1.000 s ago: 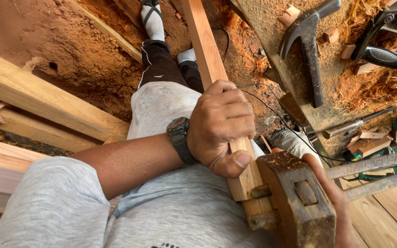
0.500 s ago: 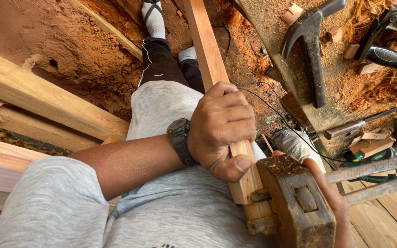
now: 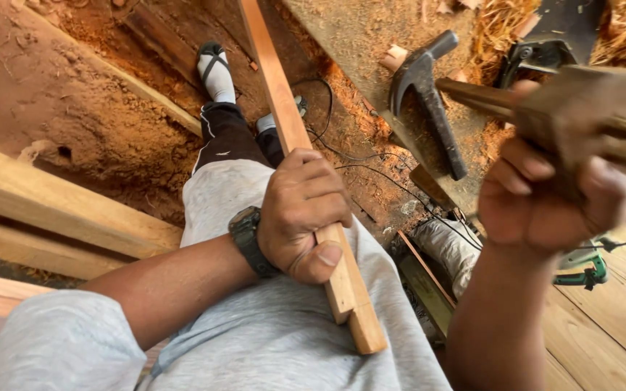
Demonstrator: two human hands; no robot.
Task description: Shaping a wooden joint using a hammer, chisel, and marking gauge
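Centrally, a long narrow wooden strip [image 3: 295,137] is held by the left hand [image 3: 302,213], whose fingers are wrapped fully around it and whose thumb is pressed against its side. The strip is laid along the grey-clad thigh [image 3: 255,289]; its notched near end is seen just below the hand, over the lap, while its far end is carried up past a white-socked foot in a dark sandal [image 3: 216,72] towards the top edge. A dark wristwatch [image 3: 249,242] is worn on the left wrist.

No packages, labels or signs can be made out. The only boxlike item is a green power tool [image 3: 581,268], partly hidden behind the right forearm at the right edge, above pale floorboards [image 3: 610,326].

Well apart from the strip, the right hand [image 3: 545,203] is raised at the right side and is closed around a wooden mallet [image 3: 603,108], which is blurred; its handle is seen running up and left from the fist. A claw hammer [image 3: 429,101] with a dark head is lain on the dusty board beyond, between the strip and the raised hand. Thin black cable [image 3: 371,163] is trailed over the reddish sawdust [image 3: 74,108]. Pale timber planks [image 3: 52,210] are stacked at the left, beside the leg.
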